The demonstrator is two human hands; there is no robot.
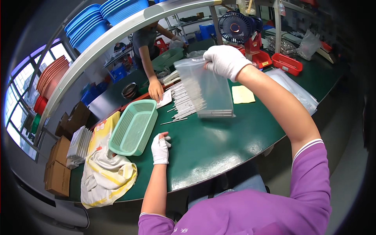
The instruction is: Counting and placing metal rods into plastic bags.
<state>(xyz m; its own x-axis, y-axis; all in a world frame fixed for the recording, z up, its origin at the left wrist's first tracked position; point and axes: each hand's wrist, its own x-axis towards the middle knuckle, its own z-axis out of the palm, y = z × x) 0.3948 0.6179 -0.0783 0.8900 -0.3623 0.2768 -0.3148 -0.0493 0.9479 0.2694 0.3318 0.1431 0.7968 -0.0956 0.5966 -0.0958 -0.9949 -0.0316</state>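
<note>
My right hand point(225, 62), in a white glove, is raised over the table and pinches the top edge of a clear plastic bag point(217, 92). The bag hangs upright, with a few thin metal rods point(216, 113) lying across its bottom. Just left of the bag, many loose metal rods point(181, 102) lie side by side on the green table. My left hand point(160, 149), gloved with bare fingertips showing, rests low over the table by the green basket point(133, 152). Its fingers are curled in, and nothing shows in them.
Another person's hand point(156, 90) touches a white paper beyond the rods. A yellow paper point(243, 94) and flat plastic bags point(291, 88) lie on the right. Red trays point(287, 64) and a fan point(235, 27) stand behind. A cloth point(107, 178) drapes over the left edge.
</note>
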